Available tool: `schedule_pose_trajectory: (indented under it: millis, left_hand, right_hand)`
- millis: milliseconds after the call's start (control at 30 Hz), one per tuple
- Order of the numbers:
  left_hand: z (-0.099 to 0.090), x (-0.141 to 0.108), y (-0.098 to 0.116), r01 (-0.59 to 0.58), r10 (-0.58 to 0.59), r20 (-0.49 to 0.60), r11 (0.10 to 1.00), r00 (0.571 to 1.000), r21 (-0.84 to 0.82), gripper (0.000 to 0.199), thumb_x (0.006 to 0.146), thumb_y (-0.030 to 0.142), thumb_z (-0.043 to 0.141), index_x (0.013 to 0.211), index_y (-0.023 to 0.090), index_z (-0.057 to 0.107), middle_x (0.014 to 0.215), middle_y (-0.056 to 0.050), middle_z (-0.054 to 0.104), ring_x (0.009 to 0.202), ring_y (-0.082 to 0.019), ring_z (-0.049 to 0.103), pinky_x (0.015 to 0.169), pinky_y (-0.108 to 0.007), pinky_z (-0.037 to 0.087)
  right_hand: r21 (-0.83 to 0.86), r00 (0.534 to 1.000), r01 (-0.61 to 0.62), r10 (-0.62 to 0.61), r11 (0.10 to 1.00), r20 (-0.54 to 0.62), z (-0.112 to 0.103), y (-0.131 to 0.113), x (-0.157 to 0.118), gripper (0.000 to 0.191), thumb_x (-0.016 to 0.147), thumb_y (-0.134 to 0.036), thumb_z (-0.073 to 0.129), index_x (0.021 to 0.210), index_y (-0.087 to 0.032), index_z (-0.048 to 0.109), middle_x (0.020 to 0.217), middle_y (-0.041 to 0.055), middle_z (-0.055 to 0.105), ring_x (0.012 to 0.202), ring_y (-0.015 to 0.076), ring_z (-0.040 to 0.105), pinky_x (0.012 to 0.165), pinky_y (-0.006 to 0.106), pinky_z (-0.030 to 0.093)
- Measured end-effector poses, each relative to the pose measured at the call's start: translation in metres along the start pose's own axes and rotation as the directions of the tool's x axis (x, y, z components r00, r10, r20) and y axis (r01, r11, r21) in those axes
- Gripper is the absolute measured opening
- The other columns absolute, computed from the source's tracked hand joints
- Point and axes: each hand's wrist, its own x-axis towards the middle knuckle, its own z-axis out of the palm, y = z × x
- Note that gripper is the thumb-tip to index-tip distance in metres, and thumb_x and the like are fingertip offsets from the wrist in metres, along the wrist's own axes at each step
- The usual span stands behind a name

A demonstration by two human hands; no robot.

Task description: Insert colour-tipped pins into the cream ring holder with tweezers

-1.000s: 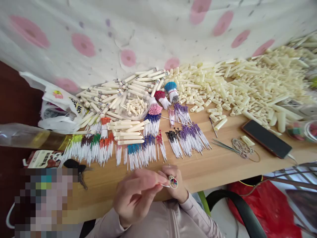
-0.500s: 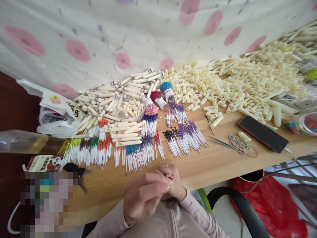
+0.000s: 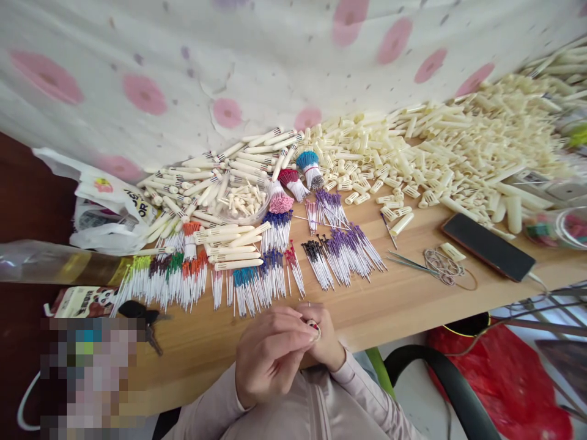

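Note:
Close to my body, in front of the table edge, my two hands meet. My right hand (image 3: 324, 337) is closed around a cream pen barrel (image 3: 316, 330), which shows almost end-on, with dark and red bits at its opening. The fingertips of my left hand (image 3: 274, 351) are pinched together against that opening; anything between them is hidden. Just beyond the hands, ink refills with white stems lie in colour groups: blue and teal refills (image 3: 257, 287), red refills (image 3: 294, 269), black refills (image 3: 317, 263) and purple refills (image 3: 351, 253).
Cream pen parts (image 3: 440, 146) are heaped along the curtain. Finished-looking pens (image 3: 233, 247) and a tub of small cream pieces (image 3: 243, 203) stand behind the refills. Tweezers (image 3: 413, 264), rubber bands (image 3: 443, 267) and a phone (image 3: 488, 245) lie right; keys (image 3: 144, 318) lie left.
My left hand has shifted slightly to the right and its fingers have drawn in closer over the end of the barrel. The right hand has barely moved.

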Motion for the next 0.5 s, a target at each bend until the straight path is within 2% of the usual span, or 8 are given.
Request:
schedule_pose_trajectory:
  millis: [167,333,500]
  left_hand:
    - [0.0004,0.0019,0.0018,-0.013,0.013,-0.009,1.0,1.0,-0.007,0.033,0.086,-0.004,0.062,0.116,0.01,0.064,0.094,-0.01,0.076,0.085,-0.019,0.073,0.081,-0.039,0.063]
    - [-0.0008,0.0053,0.0049,-0.046,0.045,0.017,0.999,0.999,0.004,0.028,0.086,-0.003,0.061,0.111,0.011,0.064,0.093,-0.011,0.076,0.084,-0.019,0.072,0.08,-0.038,0.064]
    - [-0.0029,0.0082,0.0071,-0.077,0.072,0.09,0.995,0.993,0.056,0.028,0.086,-0.003,0.058,0.11,0.011,0.064,0.093,-0.011,0.075,0.085,-0.018,0.072,0.08,-0.038,0.063]
  right_hand:
    - [-0.026,1.0,-0.012,0.012,1.0,-0.002,0.0004,-0.0022,0.0016,0.054,0.09,-0.054,0.05,0.054,-0.026,0.022,0.05,-0.0091,0.022,0.047,0.0099,0.025,0.048,0.028,0.021]
    - [-0.033,1.0,0.006,-0.006,0.999,-0.011,0.0002,-0.0021,0.0019,0.056,0.09,-0.052,0.056,0.055,-0.025,0.022,0.051,-0.0107,0.021,0.046,0.0092,0.023,0.048,0.024,0.021]
    - [-0.024,1.0,0.024,-0.024,0.999,-0.018,-0.0003,0.001,0.0007,0.055,0.092,-0.053,0.054,0.055,-0.025,0.024,0.051,-0.0106,0.022,0.046,0.0092,0.024,0.047,0.024,0.021]
